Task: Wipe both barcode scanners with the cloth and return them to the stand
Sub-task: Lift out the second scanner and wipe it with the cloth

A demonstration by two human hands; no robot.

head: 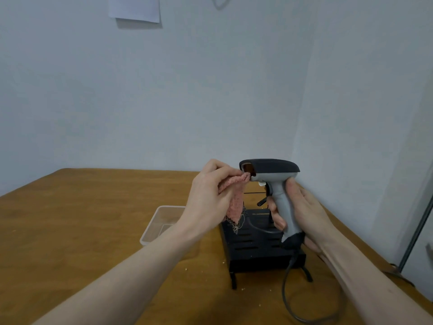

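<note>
While right hand [302, 207] grips scanner [271, 171], cloth [234, 184] seemingly touches its window

Grey scanner [273, 174] upright; pink cloth [234, 195] touching its window.

A plain pale wall [164, 90] is seen across the back, and a second wall [363, 113] meets it at a corner on the right. A sheet of paper [135, 8] is fixed high on the back wall. A wooden table [82, 219] is set against both walls, with crumbs scattered on it. A grey frame [419, 231] is seen at the far right. The light is soft and even.
</note>
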